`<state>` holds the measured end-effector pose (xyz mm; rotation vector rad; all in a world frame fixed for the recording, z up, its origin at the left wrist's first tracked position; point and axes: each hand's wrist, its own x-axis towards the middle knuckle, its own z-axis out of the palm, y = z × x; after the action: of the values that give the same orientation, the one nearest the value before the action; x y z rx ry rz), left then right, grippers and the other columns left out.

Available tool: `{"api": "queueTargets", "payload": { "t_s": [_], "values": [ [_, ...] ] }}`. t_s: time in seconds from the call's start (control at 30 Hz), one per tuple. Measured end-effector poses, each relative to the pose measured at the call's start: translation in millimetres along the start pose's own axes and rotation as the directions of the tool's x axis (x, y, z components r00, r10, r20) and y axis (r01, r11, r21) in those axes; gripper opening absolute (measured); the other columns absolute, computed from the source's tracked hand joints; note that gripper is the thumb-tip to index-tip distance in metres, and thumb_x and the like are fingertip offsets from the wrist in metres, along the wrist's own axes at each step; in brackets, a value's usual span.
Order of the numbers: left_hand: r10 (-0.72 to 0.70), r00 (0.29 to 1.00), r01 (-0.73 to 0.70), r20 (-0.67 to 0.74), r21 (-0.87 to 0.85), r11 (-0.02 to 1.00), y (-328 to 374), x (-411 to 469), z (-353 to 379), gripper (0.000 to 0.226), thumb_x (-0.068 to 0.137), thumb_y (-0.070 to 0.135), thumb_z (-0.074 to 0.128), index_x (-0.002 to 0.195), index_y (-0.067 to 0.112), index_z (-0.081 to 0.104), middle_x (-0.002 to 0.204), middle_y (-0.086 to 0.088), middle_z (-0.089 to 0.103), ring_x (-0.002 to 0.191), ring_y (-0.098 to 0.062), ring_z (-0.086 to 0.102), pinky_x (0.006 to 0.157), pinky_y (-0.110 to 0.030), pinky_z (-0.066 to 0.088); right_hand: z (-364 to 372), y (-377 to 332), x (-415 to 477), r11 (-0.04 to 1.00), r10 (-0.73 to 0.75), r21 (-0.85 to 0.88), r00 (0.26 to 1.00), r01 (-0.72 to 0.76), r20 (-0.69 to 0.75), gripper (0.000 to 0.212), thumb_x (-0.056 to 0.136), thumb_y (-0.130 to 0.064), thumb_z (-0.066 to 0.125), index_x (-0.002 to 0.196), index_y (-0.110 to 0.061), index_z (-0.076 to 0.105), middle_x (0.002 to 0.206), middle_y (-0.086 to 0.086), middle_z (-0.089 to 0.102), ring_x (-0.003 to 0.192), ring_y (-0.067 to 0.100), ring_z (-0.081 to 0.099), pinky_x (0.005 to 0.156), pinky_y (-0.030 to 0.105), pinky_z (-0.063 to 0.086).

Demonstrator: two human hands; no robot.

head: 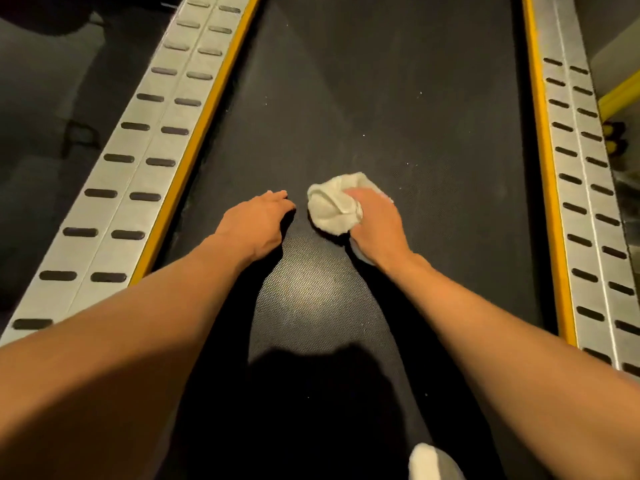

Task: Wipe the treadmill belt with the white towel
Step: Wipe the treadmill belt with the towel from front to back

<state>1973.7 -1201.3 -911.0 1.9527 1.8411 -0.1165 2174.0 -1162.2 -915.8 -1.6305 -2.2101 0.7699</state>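
Observation:
The black textured treadmill belt (398, 98) runs away from me between two side rails. A bunched white towel (332, 206) lies on the belt near its middle. My right hand (375, 225) grips the towel from the right and holds it down on the belt. Part of the towel shows under my right wrist. My left hand (258, 225) rests on the belt just left of the towel, fingers loose and pointing forward, holding nothing. Small white specks dot the belt beyond the towel.
Silver side rails with dark grip slots and yellow inner edges flank the belt on the left (138, 147) and right (585, 188). A white shoe tip (429, 462) shows at the bottom. Dark floor lies at far left; a yellow frame part (620, 95) is at far right.

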Motion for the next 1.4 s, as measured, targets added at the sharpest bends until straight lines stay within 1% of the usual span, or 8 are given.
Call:
{"api": "queueTargets", "payload": {
  "t_s": [0.13, 0.23, 0.43, 0.63, 0.73, 0.97, 1.2, 1.4],
  "values": [
    [-0.028, 1.000, 0.028, 0.009, -0.046, 0.999, -4, -1, -1, 0.043, 0.095, 0.019, 0.043, 0.138, 0.025, 0.046, 0.159, 0.002, 0.024, 0.146, -0.019, 0.024, 0.111, -0.042, 0.031, 20, -11, -12, 0.958, -0.161, -0.195, 0.958, 0.209, 0.236, 0.040, 0.078, -0.003, 0.056, 0.112, -0.021, 0.064, 0.111, 0.003, 0.061, 0.104, 0.028, 0.056, 0.086, 0.037, 0.045],
    [-0.043, 0.998, 0.044, 0.033, -0.029, 0.999, -7, -3, 2, 0.048, 0.093, 0.015, 0.048, 0.140, 0.024, 0.043, 0.160, 0.004, 0.020, 0.145, -0.019, 0.025, 0.108, -0.046, 0.036, 24, -18, -51, 0.904, -0.375, -0.020, 0.816, 0.427, 0.441, 0.064, 0.075, 0.008, 0.058, 0.132, -0.020, 0.054, 0.138, 0.000, 0.052, 0.128, 0.021, 0.042, 0.104, 0.032, 0.028],
    [-0.038, 0.988, 0.013, -0.149, -0.167, 0.986, -21, -17, 8, 0.042, 0.089, 0.009, 0.047, 0.130, 0.019, 0.049, 0.138, -0.005, 0.051, 0.120, -0.033, 0.053, 0.094, -0.045, 0.044, 9, -19, 57, 0.992, -0.086, -0.077, 0.979, 0.101, 0.186, 0.032, 0.084, -0.014, 0.048, 0.110, -0.024, 0.063, 0.110, 0.000, 0.062, 0.101, 0.021, 0.057, 0.088, 0.035, 0.047],
    [-0.355, 0.855, 0.192, -0.379, -0.404, 0.894, -22, -20, -2, 0.024, 0.085, 0.005, 0.043, 0.087, 0.015, 0.064, 0.088, -0.005, 0.066, 0.086, -0.032, 0.060, 0.074, -0.037, 0.047, 43, -43, -14, 0.950, -0.302, 0.018, 0.901, 0.312, 0.313, 0.059, 0.076, 0.002, 0.051, 0.131, -0.020, 0.054, 0.134, 0.002, 0.055, 0.127, 0.024, 0.043, 0.105, 0.037, 0.029],
    [-0.413, 0.815, 0.218, -0.407, -0.445, 0.869, -34, -25, -2, 0.022, 0.091, 0.008, 0.043, 0.093, 0.016, 0.063, 0.095, -0.006, 0.068, 0.092, -0.028, 0.060, 0.081, -0.039, 0.049, 43, -45, -26, 0.918, -0.368, 0.029, 0.822, 0.396, 0.435, 0.058, 0.079, -0.001, 0.051, 0.132, -0.024, 0.053, 0.139, -0.006, 0.051, 0.132, 0.018, 0.038, 0.102, 0.034, 0.023],
    [-0.307, 0.893, 0.166, -0.329, -0.395, 0.904, -38, -30, -7, 0.033, 0.100, 0.024, 0.038, 0.124, 0.016, 0.059, 0.119, -0.012, 0.066, 0.110, -0.033, 0.058, 0.093, -0.037, 0.044, 33, -40, 78, 0.967, -0.175, -0.154, 0.968, 0.203, 0.178, 0.035, 0.086, -0.034, 0.041, 0.114, -0.033, 0.061, 0.121, -0.007, 0.058, 0.114, 0.019, 0.054, 0.090, 0.033, 0.042],
    [-0.280, 0.907, 0.154, -0.314, -0.373, 0.915, -41, -33, -7, 0.035, 0.102, 0.029, 0.032, 0.102, 0.009, 0.061, 0.102, -0.011, 0.067, 0.093, -0.033, 0.058, 0.080, -0.040, 0.043, 58, -73, -12, 0.793, -0.516, -0.090, 0.742, 0.603, 0.428, 0.044, 0.076, -0.005, 0.053, 0.111, -0.031, 0.058, 0.105, -0.013, 0.060, 0.103, 0.021, 0.056, 0.078, 0.039, 0.039],
    [-0.291, 0.901, 0.178, -0.321, -0.339, 0.924, -51, -35, -8, 0.041, 0.103, 0.032, 0.029, 0.093, 0.006, 0.059, 0.094, -0.014, 0.065, 0.088, -0.036, 0.057, 0.076, -0.041, 0.042, 40, -70, 86, 0.948, -0.099, -0.281, 0.979, 0.148, 0.179, 0.037, 0.084, -0.016, 0.047, 0.120, -0.019, 0.049, 0.117, 0.006, 0.056, 0.110, 0.034, 0.053, 0.087, 0.042, 0.040]
  ]
}}
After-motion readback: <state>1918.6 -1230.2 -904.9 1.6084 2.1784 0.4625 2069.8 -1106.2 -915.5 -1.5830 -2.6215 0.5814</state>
